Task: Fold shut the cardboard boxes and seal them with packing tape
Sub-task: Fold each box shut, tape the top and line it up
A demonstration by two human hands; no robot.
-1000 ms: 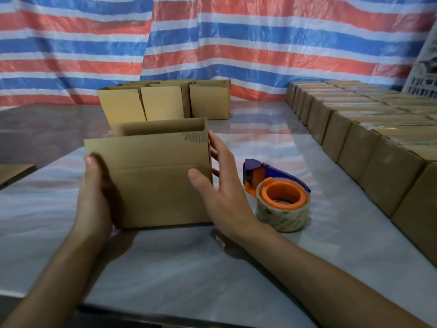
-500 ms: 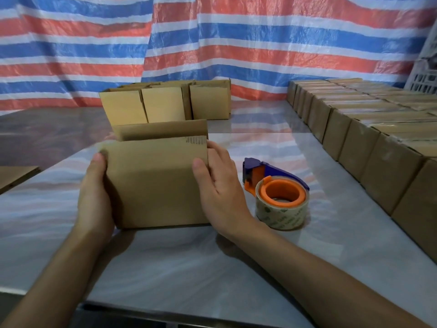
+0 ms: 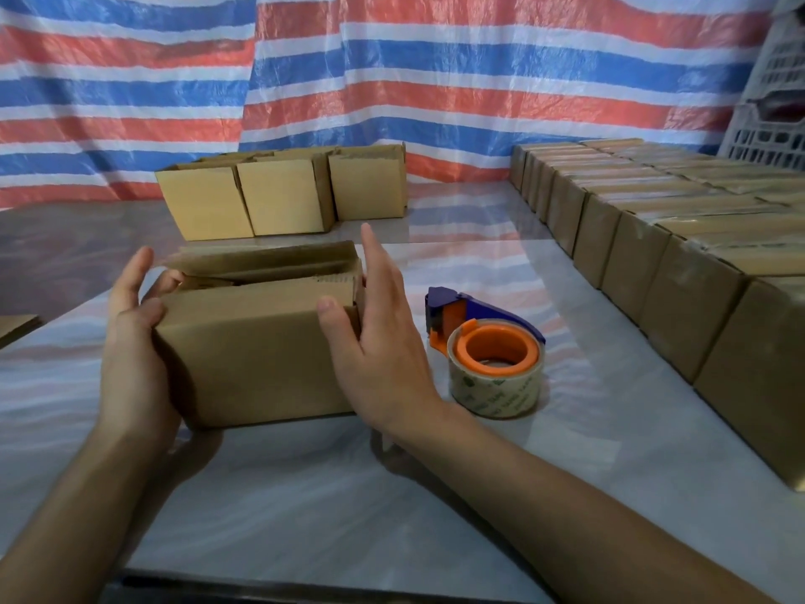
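While the cardboard box [image 3: 257, 355] stands on the bench [image 3: 326, 494], flaps half folded, left hand [image 3: 130, 355] and right hand [image 3: 383, 355] flank its sides, fingers [image 3: 375, 263] straight, thumbs on its front. Tape dispenser [image 3: 488, 355] sits just right of box.

the print on the tape roll [image 3: 496, 391] and box [image 3: 257, 359] is unreadable.
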